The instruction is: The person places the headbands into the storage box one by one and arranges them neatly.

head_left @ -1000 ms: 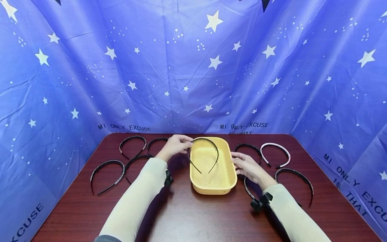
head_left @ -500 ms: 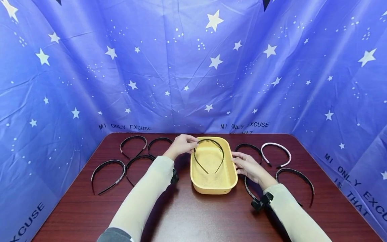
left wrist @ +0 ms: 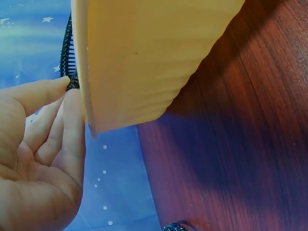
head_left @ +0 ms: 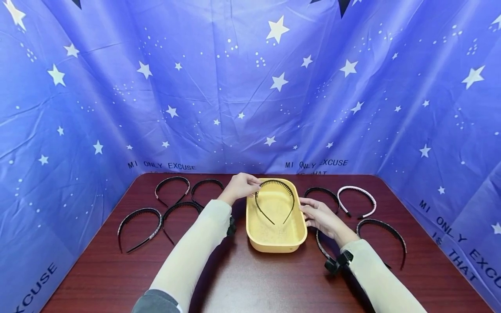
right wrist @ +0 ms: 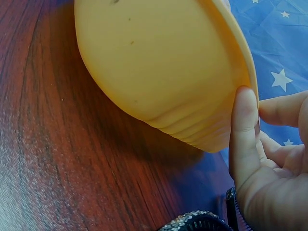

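Note:
A black toothed headband (head_left: 292, 198) is over the yellow plastic basin (head_left: 275, 248), its two ends pointing toward the near side. My left hand (head_left: 243, 187) pinches it by one side, near the basin's far left rim. In the left wrist view, thumb and fingertips meet on the dark band (left wrist: 73, 82) right beside the rim. On the other side, my right hand (head_left: 318, 215) holds the basin's right rim. The right wrist view has its thumb (right wrist: 244, 108) flat on the outer wall and a finger at the rim's edge.
Several dark headbands lie left, among them a glittery one (head_left: 139, 211). To the right are a white-pink headband (head_left: 357, 188), a black one (head_left: 322, 188), a glittery one (head_left: 383, 222) and another partly under the right arm. A starry blue curtain (head_left: 235, 87) encloses the dark red table (head_left: 242, 287).
My left hand has moved right, carrying the black headband further over the basin. The right hand and the basin stay where they were.

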A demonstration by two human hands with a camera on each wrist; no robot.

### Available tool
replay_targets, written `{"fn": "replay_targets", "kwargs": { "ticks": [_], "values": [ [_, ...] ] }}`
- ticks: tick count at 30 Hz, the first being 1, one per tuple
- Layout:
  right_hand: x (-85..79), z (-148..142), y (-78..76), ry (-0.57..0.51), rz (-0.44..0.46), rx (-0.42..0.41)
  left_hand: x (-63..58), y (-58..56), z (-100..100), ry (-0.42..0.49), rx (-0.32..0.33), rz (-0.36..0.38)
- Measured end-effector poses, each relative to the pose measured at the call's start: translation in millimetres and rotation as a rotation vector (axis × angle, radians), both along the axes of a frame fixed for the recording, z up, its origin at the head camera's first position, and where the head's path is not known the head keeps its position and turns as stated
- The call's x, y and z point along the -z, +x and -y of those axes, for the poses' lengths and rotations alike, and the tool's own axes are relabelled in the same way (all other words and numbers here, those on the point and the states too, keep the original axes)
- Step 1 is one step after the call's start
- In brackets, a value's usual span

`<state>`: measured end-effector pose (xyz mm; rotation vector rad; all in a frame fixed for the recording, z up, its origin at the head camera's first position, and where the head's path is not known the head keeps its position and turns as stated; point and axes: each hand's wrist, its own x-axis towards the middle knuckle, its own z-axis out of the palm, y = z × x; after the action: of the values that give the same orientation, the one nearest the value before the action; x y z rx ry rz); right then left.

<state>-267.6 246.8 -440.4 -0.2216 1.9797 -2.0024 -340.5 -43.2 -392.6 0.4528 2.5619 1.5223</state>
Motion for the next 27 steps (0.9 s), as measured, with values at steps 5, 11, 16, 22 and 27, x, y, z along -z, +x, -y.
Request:
{"fn": "replay_targets", "kwargs": {
  "ticks": [5,11,16,22,27],
  "values": [
    [0.2,0,1.0,0.007,0.000,0.001,2.0,-2.8,-3,-0.056,0.000,-0.028],
    [0.3,1,1.2,0.005,0.001,0.002,4.7,-4.8,-5,-0.124,-0.035,-0.053],
    [0.5,1,0.8,0.003,-0.001,0.003,5.4,-4.7,-7,-0.149,-0.057,-0.069],
    [0.4,1,0.5,0.005,0.002,0.002,8.9,-8.0,-11,-0.192,-0.095,-0.089],
    [-0.4,1,0.3,0.018,-0.005,0.007,10.7,-10.6,-14,-0.264,-0.118,-0.143]
  ]
}}
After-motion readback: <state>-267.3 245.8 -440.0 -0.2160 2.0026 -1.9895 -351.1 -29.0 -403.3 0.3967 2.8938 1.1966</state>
